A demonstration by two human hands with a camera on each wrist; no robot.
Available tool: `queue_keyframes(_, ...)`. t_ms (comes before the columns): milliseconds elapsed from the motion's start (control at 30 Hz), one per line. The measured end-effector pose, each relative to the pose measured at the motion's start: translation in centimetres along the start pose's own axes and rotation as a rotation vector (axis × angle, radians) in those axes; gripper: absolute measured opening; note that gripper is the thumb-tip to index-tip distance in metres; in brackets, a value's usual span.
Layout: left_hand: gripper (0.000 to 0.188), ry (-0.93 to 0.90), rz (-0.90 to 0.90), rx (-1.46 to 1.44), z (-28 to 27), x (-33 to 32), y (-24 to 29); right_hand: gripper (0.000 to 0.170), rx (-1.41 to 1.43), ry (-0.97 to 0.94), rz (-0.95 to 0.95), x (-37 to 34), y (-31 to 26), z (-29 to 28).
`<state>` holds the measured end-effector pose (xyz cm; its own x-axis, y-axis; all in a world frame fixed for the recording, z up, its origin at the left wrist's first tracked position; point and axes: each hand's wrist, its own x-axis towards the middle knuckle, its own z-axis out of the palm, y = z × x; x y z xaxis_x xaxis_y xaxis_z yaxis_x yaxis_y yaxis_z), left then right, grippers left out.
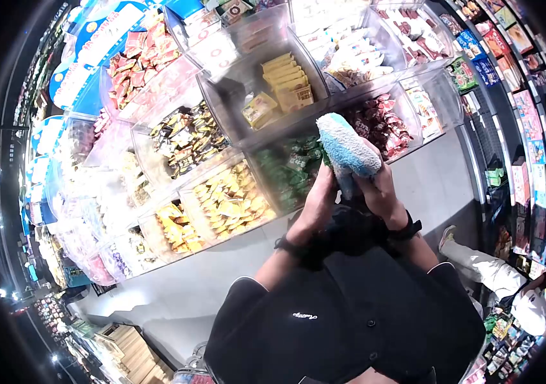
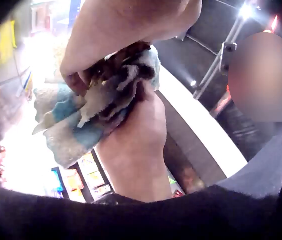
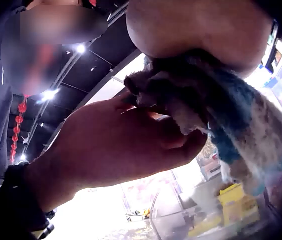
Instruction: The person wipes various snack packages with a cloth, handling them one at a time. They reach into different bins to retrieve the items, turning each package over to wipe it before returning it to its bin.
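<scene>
Downward head, close wrist views, shared cloth [image 1: 348, 146]

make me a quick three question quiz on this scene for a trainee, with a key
1. What are the left hand and right hand holding together?
2. True or false: two dark wristbands show in the head view.
3. In the head view, which colour of packet fills the compartment directly left of the green packets: a) red, b) yellow or c) purple?

Key: 1, a blue-and-white cloth; 2, true; 3, b, the yellow packets.

Blue-and-white patterned cloth [image 1: 348, 146], black shirt [image 1: 343, 301]
</scene>
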<state>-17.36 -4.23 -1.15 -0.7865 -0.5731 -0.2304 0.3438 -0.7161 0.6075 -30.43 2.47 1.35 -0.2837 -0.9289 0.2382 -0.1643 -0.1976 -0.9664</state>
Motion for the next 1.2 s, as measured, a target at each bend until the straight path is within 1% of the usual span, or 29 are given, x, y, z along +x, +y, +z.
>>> queue_keyframes(67,0.046,0.054,0.053,-0.152,1.0,-0.1,0.3,0.057,-0.026,-0.032,-0.064,0.2,-0.2,0.2)
queue_keyframes(100,0.044,0.05,0.072,-0.148,0.6,0.0,0.3,0.058,-0.123,-0.046,-0.199,0.5,-0.7,0.6)
queue_keyframes(133,0.042,0.045,0.09,-0.144,0.2,0.1,0.3,0.06,-0.151,-0.077,-0.269,0.2,-0.6,0.8)
queue_keyframes(200,0.041,-0.063,0.11,-0.083,-3.4,0.3,-1.0,0.063,-0.293,-0.175,-0.263,-0.8,0.2,1.0)
queue_keyframes(233,0.04,0.003,0.146,-0.18,-1.4,0.4,0.3,0.067,-0.27,-0.186,-0.252,-1.2,0.2,1.2)
queue_keyframes(267,0.04,-0.034,0.108,-0.247,-1.7,0.5,0.1,0.07,-0.264,-0.168,-0.268,-1.3,0.6,1.2)
queue_keyframes(333,0.041,-0.107,0.031,-0.382,-2.4,0.5,0.0,0.068,-0.143,-0.156,-0.251,-0.8,0.5,0.9)
queue_keyframes(367,0.048,0.085,0.025,-0.208,-1.1,0.4,0.1,0.064,-0.1,-0.118,-0.206,-0.7,0.6,0.8)
queue_keyframes(400,0.05,-0.001,0.033,-0.055,-1.1,0.4,0.3,0.061,-0.056,-0.081,-0.159,-0.6,0.6,0.7)
queue_keyframes(467,0.053,0.038,0.045,-0.234,-0.6,0.5,-0.1,0.051,0.151,0.003,0.071,-0.8,0.5,0.6)
queue_keyframes(533,0.052,0.004,0.038,-0.224,0.0,0.9,0.9,0.052,0.271,0.078,0.172,-1.0,1.8,0.2)
queue_keyframes(567,0.053,-0.015,0.034,-0.219,0.5,1.1,1.4,0.05,0.309,0.088,0.175,-1.0,1.8,0.2)
queue_keyframes(667,0.059,-0.028,0.207,0.013,1.6,1.4,2.0,0.047,0.464,0.114,0.251,-1.7,3.0,-0.2)
queue_keyframes(700,0.064,0.019,0.186,-0.018,1.1,1.8,1.8,0.044,0.477,0.102,0.215,-1.9,3.1,-0.6)
queue_keyframes(800,0.058,-0.029,0.184,0.108,-0.4,2.6,1.6,0.043,0.56,0.119,0.243,-2.2,3.3,-1.1)
queue_keyframes(833,0.047,0.056,0.157,0.024,0.2,2.6,1.6,0.042,0.519,0.13,0.237,-2.3,3.5,-1.1)
queue_keyframes(867,0.039,0.067,0.123,0.02,0.2,2.6,2.0,0.041,0.546,0.147,0.22,-2.4,3.4,-1.4)
queue_keyframes(933,0.037,0.079,0.113,-0.021,-0.3,2.7,1.9,0.041,0.603,0.179,0.185,-2.5,3.2,-1.8)
queue_keyframes(967,0.035,0.075,0.118,-0.049,-0.2,2.7,1.9,0.04,0.575,0.262,0.202,-2.4,2.8,-1.9)
queue_keyframes(1000,0.034,0.072,0.122,-0.077,-0.2,2.8,2.0,0.04,0.629,0.212,0.235,-2.8,3.0,-2.6)
queue_keyframes(1067,0.031,0.116,0.128,-0.147,0.4,2.9,2.1,0.043,0.546,0.141,0.173,-2.2,0.9,-3.2)
queue_keyframes(1100,0.029,0.13,0.086,-0.143,0.3,3.1,2.0,0.047,0.296,0.247,0.213,-3.1,3.1,-3.5)
queue_keyframes(1133,0.027,0.144,0.045,-0.141,0.2,3.3,1.8,0.048,0.169,0.194,0.131,-2.7,2.6,-3.4)
queue_keyframes(1200,0.026,0.1,0.007,-0.155,-0.8,4.4,0.2,0.05,-0.087,0.089,-0.036,-1.0,0.4,-2.8)
